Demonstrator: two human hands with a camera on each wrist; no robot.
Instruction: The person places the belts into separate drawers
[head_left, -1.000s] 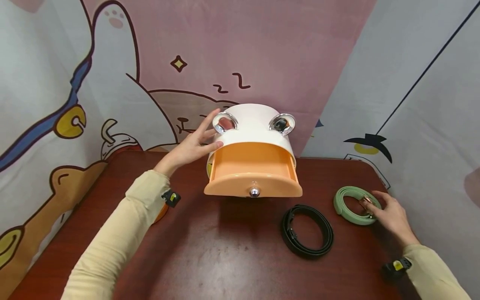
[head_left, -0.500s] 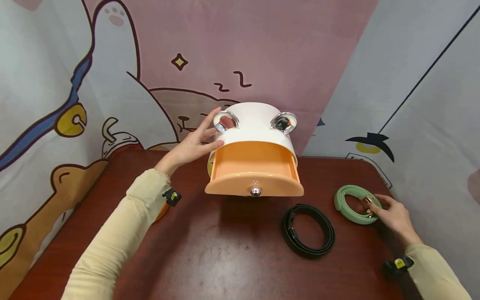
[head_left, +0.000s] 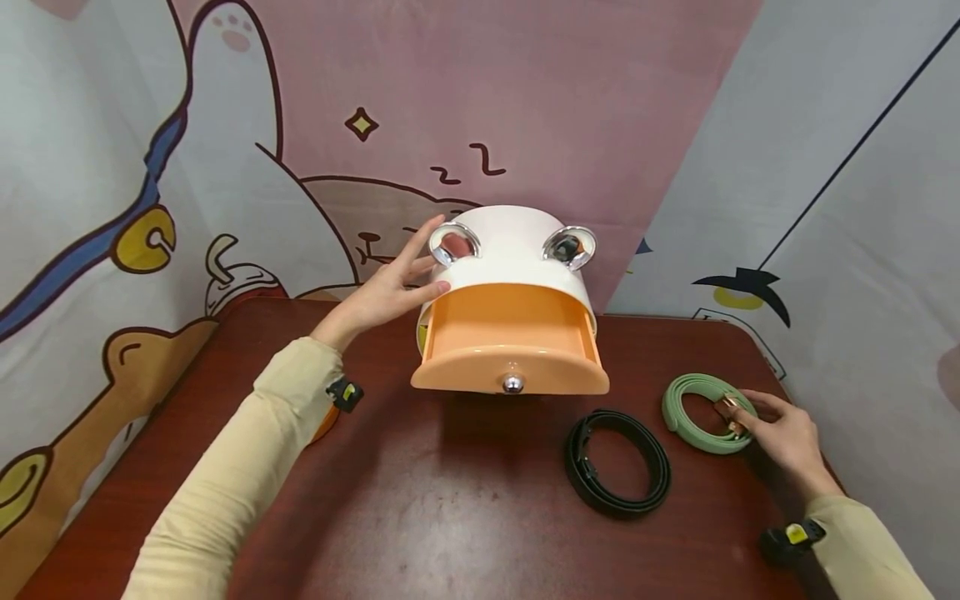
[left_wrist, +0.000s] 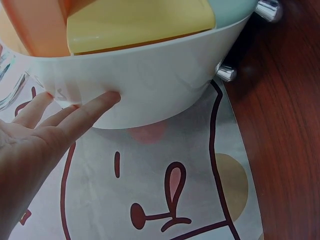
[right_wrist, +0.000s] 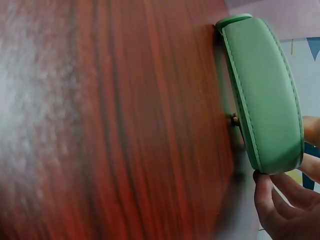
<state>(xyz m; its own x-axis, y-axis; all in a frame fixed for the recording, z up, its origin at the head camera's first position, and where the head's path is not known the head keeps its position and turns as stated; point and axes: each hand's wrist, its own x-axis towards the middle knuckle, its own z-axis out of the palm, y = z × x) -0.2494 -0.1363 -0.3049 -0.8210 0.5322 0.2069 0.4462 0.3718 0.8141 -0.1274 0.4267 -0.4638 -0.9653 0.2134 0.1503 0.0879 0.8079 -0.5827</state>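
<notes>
My left hand [head_left: 382, 296] rests with extended fingers against the left side of a white drawer cabinet [head_left: 510, 242] that has two shiny round eyes. In the left wrist view its fingertips touch the white wall [left_wrist: 155, 85]. The cabinet's orange drawer [head_left: 510, 367], with a silver knob, is pulled out, and its visible inside is bare. At the right of the table, my right hand [head_left: 787, 437] pinches a coiled green belt [head_left: 693, 437] by the gold-buckle side. Thumb and fingers grip the coil's edge [right_wrist: 267, 100] in the right wrist view.
A coiled black belt [head_left: 618, 496] lies on the dark wooden table [head_left: 420, 517] between the cabinet and the green belt. An orange object [head_left: 324, 427] is partly hidden behind my left forearm. Yellow [left_wrist: 140, 25] and pale green drawers [left_wrist: 232, 11] show below the orange one. A printed cloth hangs behind.
The green belt has shifted slightly to the left with my right hand. My left hand keeps its place on the cabinet, and the drawer stays pulled out.
</notes>
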